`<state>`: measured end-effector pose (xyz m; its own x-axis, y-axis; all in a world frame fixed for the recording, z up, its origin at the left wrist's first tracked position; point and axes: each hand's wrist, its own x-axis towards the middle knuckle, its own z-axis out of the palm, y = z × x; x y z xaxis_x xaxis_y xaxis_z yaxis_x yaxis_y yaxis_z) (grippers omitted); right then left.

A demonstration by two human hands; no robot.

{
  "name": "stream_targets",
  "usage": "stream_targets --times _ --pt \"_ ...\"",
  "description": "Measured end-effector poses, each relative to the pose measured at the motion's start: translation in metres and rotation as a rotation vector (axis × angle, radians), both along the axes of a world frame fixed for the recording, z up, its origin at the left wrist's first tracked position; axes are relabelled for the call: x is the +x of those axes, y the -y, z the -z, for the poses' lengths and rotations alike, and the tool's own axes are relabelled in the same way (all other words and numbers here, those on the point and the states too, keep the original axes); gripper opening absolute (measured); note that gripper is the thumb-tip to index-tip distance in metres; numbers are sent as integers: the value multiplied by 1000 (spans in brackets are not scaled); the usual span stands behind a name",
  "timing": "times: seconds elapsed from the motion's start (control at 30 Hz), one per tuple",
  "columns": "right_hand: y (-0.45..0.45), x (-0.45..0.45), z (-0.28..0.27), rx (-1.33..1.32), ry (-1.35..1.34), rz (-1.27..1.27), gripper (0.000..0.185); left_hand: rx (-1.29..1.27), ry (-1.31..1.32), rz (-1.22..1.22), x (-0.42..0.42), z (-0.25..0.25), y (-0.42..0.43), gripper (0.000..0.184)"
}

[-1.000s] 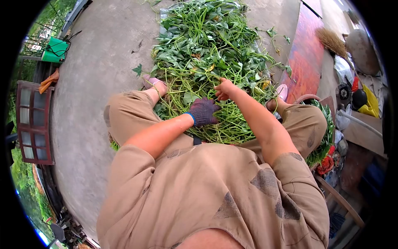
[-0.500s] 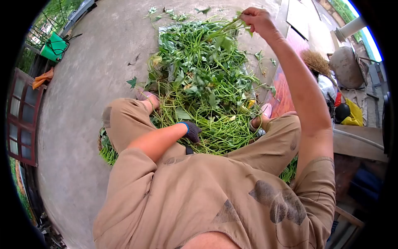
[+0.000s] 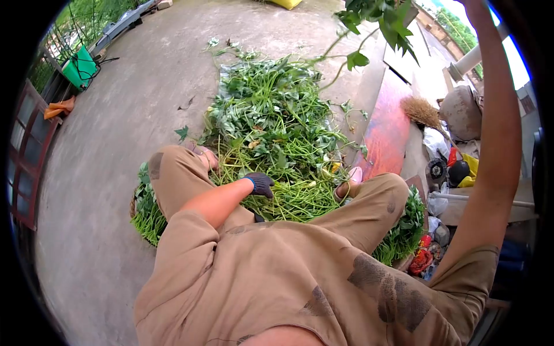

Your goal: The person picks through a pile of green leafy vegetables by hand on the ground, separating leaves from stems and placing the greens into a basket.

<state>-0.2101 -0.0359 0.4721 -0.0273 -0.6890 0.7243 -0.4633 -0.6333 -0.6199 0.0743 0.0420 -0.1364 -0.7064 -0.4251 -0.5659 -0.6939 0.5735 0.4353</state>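
Observation:
A heap of green leafy vines [image 3: 271, 121] lies on the floor between my bent legs, leaves at the far part and long stems closer to me. My left hand [image 3: 261, 184], in a dark glove with a blue cuff, is low over the near stems. Its fingers are curled, and what they hold, if anything, is hidden. My right hand [image 3: 476, 10] is bare and raised high at the top right, its fingers cut off by the frame edge. A leafy vine [image 3: 356, 59] hangs in the air to its left, its upper end out of view.
Bundled greens [image 3: 149, 213] stand beside my left leg, and more greens [image 3: 404, 228] beside my right. A reddish board [image 3: 388, 127], a straw broom [image 3: 421, 111] and a rounded container [image 3: 461, 112] are at right. A green bucket [image 3: 81, 68] stands far left.
My right hand has risen up and to the right, lifting the vine away from the heap. My left hand stays near the stems. The view has shifted, showing a yellow thing at the top.

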Motion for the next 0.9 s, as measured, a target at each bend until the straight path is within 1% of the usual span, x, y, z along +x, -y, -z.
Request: stream_targets --times 0.03,0.07,0.13,0.17,0.2,0.23,0.27,0.3,0.33,0.4,0.43,0.47,0.53,0.6,0.63,0.67,0.73,0.77,0.8,0.87,0.9 --pt "-3 -10 6 44 -23 39 14 -42 7 -42 0 -21 1 67" --pt "-13 -22 18 90 -146 15 13 -77 6 -62 -2 -25 5 66" --pt "-5 -44 43 243 23 43 15 -154 -74 -106 -1 -23 13 64" --pt "19 -88 58 292 8 -42 19 -133 -108 -106 -1 -32 17 62" --pt "19 -93 74 325 -24 43 17 -111 -140 -107 0 -45 20 61" --pt "9 -83 96 305 1 34 15 -85 -170 -110 1 -53 23 59" --pt "9 -88 113 326 69 -24 13 -101 -269 -122 5 -54 27 56" --pt "-1 -83 129 349 88 -42 14 -118 -370 -165 7 -68 28 54" --pt "-9 -79 141 422 111 -26 20 -133 -471 -210 11 -86 28 52" --pt "-24 -69 169 471 242 -82 31 -91 -602 -417 16 -109 33 47" --pt "-29 -66 182 478 267 -90 34 -120 -739 -493 21 -120 34 42" --pt "-33 -64 195 486 292 -97 37 -13 -832 -653 24 -130 36 40" --pt "-42 -54 216 476 353 -122 36 39 -996 -863 30 -145 41 37" --pt "-48 -48 239 505 417 -216 36 5 -1169 -1004 33 -148 50 35" --pt "-52 -42 249 528 445 -242 36 -14 -1184 -1002 35 -156 50 34" --pt "-57 -35 259 536 460 -256 35 -95 -1229 -980 33 -161 51 35" --pt "-65 -22 281 564 523 -301 34 -66 -1323 -931 25 -170 49 35" --pt "-69 -14 292 581 544 -318 34 -42 -1321 -899 20 -177 46 35" --pt "-73 -6 304 596 578 -343 34 72 -1340 -907 14 -182 44 45" --pt "-79 6 328 657 632 -378 34 134 -1326 -888 -1 -183 49 68" --pt "-82 12 337 689 655 -392 34 133 -1286 -857 -8 -191 47 76"
